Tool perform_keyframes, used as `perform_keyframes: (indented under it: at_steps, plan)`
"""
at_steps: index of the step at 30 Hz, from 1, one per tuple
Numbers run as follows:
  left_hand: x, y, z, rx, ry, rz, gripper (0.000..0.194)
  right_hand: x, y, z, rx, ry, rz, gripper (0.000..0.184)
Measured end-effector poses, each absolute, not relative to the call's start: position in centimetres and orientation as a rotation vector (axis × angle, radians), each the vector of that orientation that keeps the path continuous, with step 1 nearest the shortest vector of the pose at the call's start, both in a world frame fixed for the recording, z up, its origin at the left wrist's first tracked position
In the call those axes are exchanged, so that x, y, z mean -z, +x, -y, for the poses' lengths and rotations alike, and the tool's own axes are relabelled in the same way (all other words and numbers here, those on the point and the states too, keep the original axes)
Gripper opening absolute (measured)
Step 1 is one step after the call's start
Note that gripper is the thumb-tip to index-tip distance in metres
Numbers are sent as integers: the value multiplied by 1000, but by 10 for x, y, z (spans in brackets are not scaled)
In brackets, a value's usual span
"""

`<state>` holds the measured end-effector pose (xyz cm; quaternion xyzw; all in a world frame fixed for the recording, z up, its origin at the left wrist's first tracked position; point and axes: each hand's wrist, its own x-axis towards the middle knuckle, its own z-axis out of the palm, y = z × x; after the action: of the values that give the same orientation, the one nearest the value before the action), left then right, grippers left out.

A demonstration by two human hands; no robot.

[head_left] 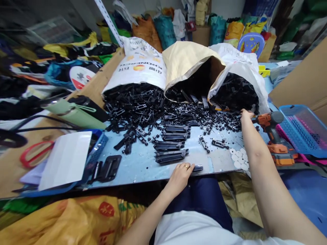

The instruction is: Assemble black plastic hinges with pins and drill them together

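Observation:
My left hand [181,173] lies at the table's near edge, fingers closed over a dark, narrow handle-like piece [198,168] whose end sticks out to the right. My right hand [246,115] reaches far out to the edge of the small screws and black bits [217,120], just below the mouth of the right white sack [238,69]; its fingertips are hidden. Between the hands lie two loose black metal link parts, one [204,144] tilted and another [220,143] flat. Left of them, several long black pieces [170,156] are stacked in rows.
Black parts [135,105] spill from the left printed sack [140,64] and a cream sack [189,61]. An orange cordless drill [274,136] stands beside my right forearm, near a blue basket [304,127]. White discs [238,158] lie at right. A blue tray [98,149] sits left.

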<state>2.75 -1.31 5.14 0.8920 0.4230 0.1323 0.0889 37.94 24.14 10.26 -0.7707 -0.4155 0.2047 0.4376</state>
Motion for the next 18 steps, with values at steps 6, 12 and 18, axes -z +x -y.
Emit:
perform_keyframes:
  at_steps: [6, 12, 18]
  plan:
    - [-48, 32, 10, -292, 2689, -1274, 43, -104, 353, -209, -685, -1786, 720, 12]
    - [-50, 25, 5, -224, 2636, -1372, 37, -99, 315, -129, -1122, -1638, 1299, 11]
    - [-47, 32, -4, -220, 2524, -1273, 29, -99, 280, -42, -1102, -1329, 2740, 29]
